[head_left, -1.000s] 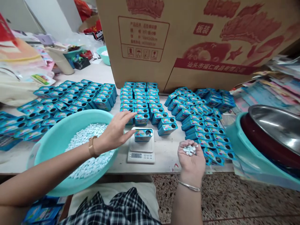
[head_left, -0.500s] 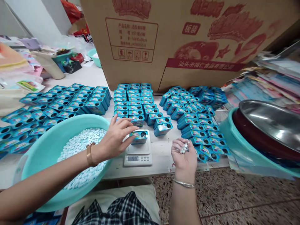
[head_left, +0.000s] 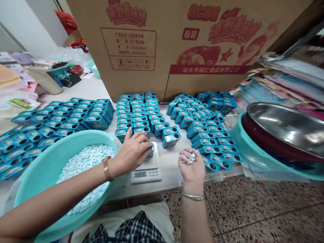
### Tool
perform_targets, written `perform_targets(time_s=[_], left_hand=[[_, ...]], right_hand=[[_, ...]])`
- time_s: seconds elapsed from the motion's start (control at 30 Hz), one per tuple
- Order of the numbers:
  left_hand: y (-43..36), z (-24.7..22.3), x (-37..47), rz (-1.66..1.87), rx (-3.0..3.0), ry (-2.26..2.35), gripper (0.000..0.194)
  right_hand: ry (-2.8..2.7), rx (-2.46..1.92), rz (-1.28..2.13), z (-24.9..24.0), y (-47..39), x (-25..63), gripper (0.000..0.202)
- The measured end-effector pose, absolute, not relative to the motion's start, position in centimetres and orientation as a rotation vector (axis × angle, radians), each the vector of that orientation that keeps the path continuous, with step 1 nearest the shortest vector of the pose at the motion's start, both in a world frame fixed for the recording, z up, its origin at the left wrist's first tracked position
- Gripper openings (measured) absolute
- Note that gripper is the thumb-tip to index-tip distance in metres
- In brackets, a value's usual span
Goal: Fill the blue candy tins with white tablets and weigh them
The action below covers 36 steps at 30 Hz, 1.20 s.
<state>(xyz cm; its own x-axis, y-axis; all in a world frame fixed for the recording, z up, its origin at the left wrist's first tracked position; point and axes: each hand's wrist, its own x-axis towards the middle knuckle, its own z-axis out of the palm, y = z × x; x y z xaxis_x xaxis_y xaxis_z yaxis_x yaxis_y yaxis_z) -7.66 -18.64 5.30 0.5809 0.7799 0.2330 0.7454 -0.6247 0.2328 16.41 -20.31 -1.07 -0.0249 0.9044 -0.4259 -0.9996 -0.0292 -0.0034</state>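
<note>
My left hand point(head_left: 133, 150), a watch on its wrist, closes around a small blue candy tin point(head_left: 151, 153) on a white digital scale point(head_left: 146, 177). Fingers cover most of the tin; its right end shows, with a white candy at the opening. The scale's display is lit. My right hand point(head_left: 191, 166) is turned palm up to the right of the scale, fingers curled around several small white candies point(head_left: 192, 158). A turquoise basin point(head_left: 30, 189) partly filled with loose pale candies point(head_left: 83, 165) stands under my left forearm.
Rows of blue tins with round openings stand at left point(head_left: 97, 119), centre point(head_left: 141, 123) and right point(head_left: 206, 141). A large cardboard box point(head_left: 157, 81) rises behind them. A metal bowl point(head_left: 286, 125) sits among stacked basins at right, near piled printed sheets point(head_left: 275, 84).
My left hand has moved right and closed over the tin on the scale, hiding most of it. My right hand still cups the candies. The whole view has shifted slightly.
</note>
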Motion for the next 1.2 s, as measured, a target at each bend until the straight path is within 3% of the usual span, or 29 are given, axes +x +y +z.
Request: perform_targets(time_s=[0.57, 0.97, 1.2], left_hand=[[-18.6, 7.3, -3.0, 0.774, 2.73, 1.202, 0.019], [-18.5, 7.0, -4.5, 0.719, 2.416, 1.252, 0.015], [-18.1, 4.6, -7.7, 0.546, 2.54, 1.412, 0.018]], right_hand=[[0.186, -0.387, 1.616, 4.4, -17.4, 9.6, 0.032], [0.152, -0.43, 1.643, 3.9, -17.9, 9.8, 0.032], [0.254, -0.493, 1.449, 2.5, -18.3, 13.3, 0.03]])
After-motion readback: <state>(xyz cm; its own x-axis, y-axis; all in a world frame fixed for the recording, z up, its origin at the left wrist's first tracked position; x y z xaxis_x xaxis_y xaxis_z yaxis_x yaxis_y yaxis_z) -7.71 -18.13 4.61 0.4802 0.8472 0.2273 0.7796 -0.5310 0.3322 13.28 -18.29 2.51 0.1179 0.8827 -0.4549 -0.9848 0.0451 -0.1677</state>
